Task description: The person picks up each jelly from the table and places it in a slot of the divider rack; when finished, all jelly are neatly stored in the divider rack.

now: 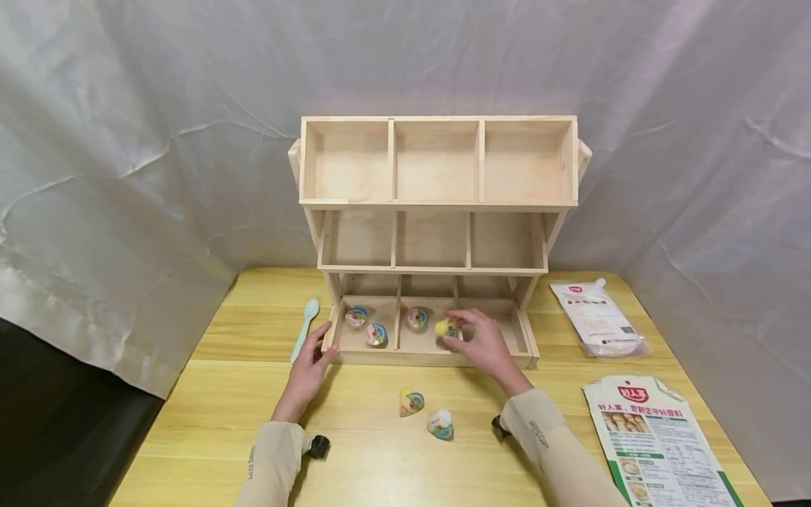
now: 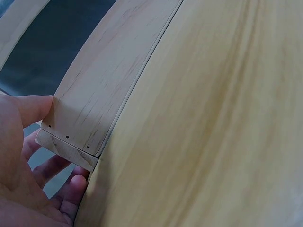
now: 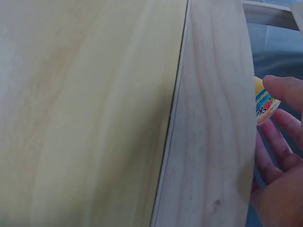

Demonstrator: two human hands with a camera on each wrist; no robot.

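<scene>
Beige sleeves (image 1: 272,461) lead to the left hand (image 1: 308,367), gripping the wooden rack's (image 1: 437,269) front corner, and the right hand (image 1: 486,343), pinching a yellow jelly cup (image 1: 445,328), seemingly just inside the bottom tier's (image 1: 405,358) middle compartment (image 1: 418,343), where light pressure should avoid denting it.

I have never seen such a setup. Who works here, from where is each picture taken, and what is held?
No machine works here, only a bare-handed person. The widest picture comes from a camera on the head; two others from the wrists. The right hand holds a small yellow cup at the bottom tier of a wooden rack, while the left hand grips that tier's front left corner. On the table lie two similar cups, a pale spoon, a bag and a flat packet.
</scene>
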